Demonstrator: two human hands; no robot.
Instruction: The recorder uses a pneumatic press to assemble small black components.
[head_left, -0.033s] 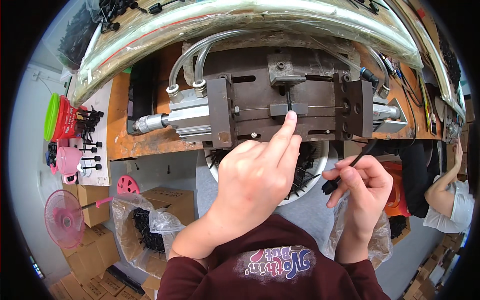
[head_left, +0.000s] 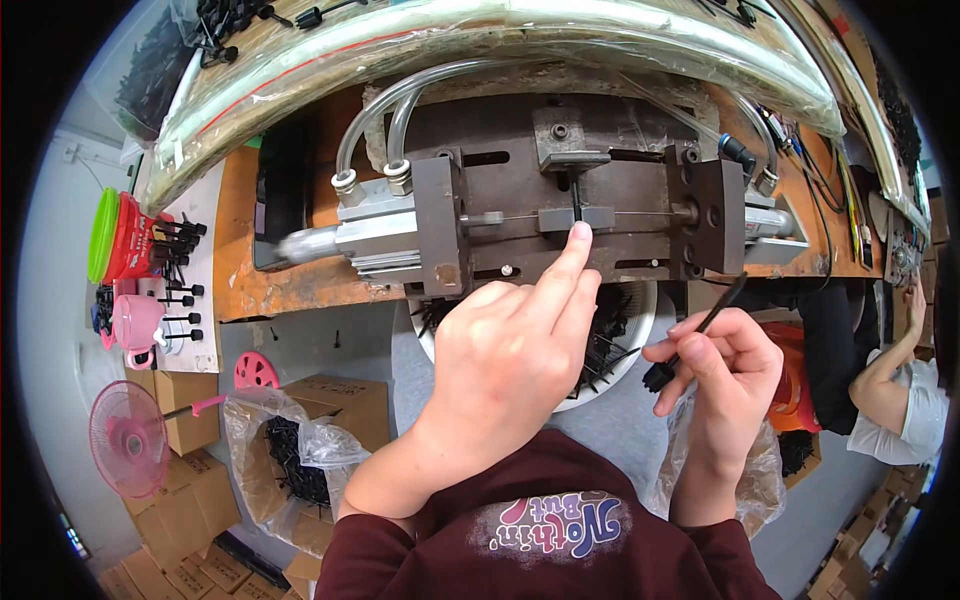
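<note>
My left hand (head_left: 515, 345) reaches up over the bench fixture with its index finger stretched out. That fingertip touches the near end of a thin black rod (head_left: 577, 195), which lies across a small grey metal block (head_left: 598, 217). Its other fingers are partly curled, with nothing visible in them. To the right, my right hand (head_left: 725, 375) pinches a black plastic stem with a knobbed end (head_left: 660, 376) between thumb and fingers, knob downward. Thin metal pins run to the block from both sides, out of the left cylinder (head_left: 375, 240) and the right cylinder (head_left: 768, 222).
Below the fixture, a white basin (head_left: 640, 345) holds several black stems. Clear hoses (head_left: 410, 90) arch behind. A plastic-lined box (head_left: 295, 455) of black parts and a pink fan (head_left: 128, 438) are at left. Another person (head_left: 900, 405) sits at far right.
The pin holders on both sides have moved inward toward the grey block. The left cylinder's end knob is now blurred by motion. Both my hands stay nearly still.
</note>
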